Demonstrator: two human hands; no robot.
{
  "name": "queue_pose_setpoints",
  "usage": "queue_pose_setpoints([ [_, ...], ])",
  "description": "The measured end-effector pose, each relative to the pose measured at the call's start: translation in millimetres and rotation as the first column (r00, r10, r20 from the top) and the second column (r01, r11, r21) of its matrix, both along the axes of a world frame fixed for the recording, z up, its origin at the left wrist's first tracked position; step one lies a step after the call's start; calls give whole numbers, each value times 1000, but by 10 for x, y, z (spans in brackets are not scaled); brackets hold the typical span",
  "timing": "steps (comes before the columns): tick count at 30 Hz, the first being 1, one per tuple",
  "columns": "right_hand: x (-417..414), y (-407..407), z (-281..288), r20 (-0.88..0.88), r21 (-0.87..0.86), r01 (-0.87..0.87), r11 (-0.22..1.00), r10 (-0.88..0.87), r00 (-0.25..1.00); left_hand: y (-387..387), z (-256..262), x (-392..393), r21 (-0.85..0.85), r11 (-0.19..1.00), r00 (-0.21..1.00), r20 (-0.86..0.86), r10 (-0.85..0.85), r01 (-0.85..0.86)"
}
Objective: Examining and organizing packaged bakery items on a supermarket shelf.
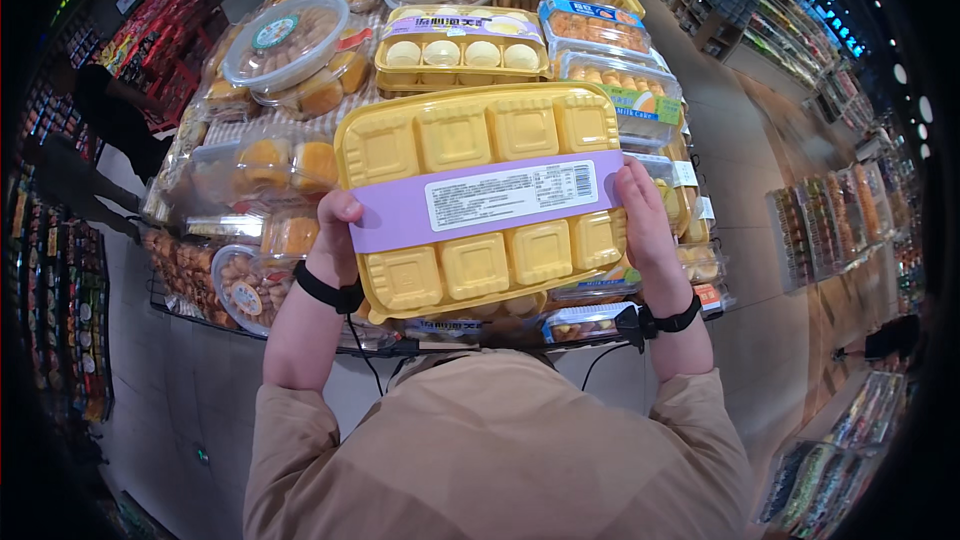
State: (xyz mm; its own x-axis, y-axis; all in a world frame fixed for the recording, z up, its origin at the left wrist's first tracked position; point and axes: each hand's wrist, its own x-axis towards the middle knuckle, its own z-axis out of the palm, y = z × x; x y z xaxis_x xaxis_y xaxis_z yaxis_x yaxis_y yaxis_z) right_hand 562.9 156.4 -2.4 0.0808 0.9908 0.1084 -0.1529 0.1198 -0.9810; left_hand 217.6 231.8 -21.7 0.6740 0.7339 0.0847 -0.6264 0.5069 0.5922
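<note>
Between my two hands is a yellow plastic pastry tray (487, 199), its moulded underside facing me. A purple paper band with a white printed label (511, 195) wraps across its middle. My left hand (340, 221) grips the tray's left edge, the thumb on the band. On the right edge, my right hand (641, 202) holds it with the thumb near the band's end. Most of the other fingers are hidden. Just beyond the tray lies a similar yellow package of round pale pastries (461, 54). A clear box of buns (274, 163) sits left of my hold.
The display table's dark wire rim (450, 349) runs close before my body. Round clear tubs (286, 41) and a blue-labelled pastry box (594, 24) stand farther back. A person in dark clothes (112, 109) is at the left. Stocked shelves (832, 221) line the right side.
</note>
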Motion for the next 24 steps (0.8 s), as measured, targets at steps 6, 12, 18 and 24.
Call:
queue_pose_setpoints([
  [6,-16,56,-32,84,14,86,996,-87,993,-13,-69,-30,-14,999,999,-3,32,-32],
  [12,52,171,256,331,266,247,932,-329,884,-215,108,-40,97,987,985,-97,139,-130],
  [18,-541,257,1072,506,242,-151,958,8,863,-606,525,254,642,705,816,-208,539,-303],
  [24,-1099,559,1597,663,25,-239,971,163,730,-437,621,670,929,272,439,-141,887,-252],
])
